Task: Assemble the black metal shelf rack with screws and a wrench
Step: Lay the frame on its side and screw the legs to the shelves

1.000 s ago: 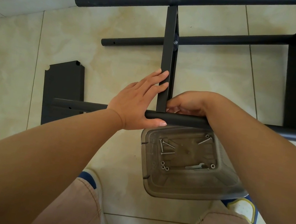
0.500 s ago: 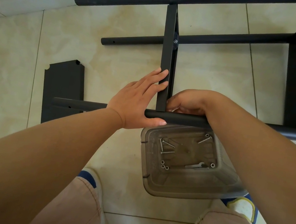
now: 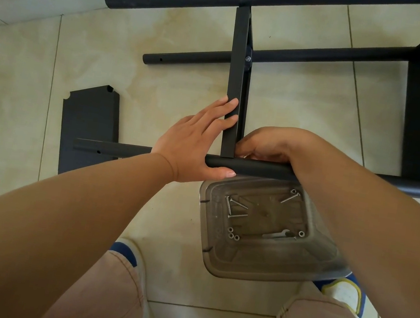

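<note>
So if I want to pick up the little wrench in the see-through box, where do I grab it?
Reach straight down through the open top of the clear box and pinch the wrench across its thin middle. It lies flat on the bottom, with space along both long sides. The washers sit off its left end, so they're out of the way.

Single head-worn wide-angle view, looking steeply down from above, close over both forearms at frame centre, tiled floor [image 3: 32, 108] filling the frame, wall base at upper left
</note>
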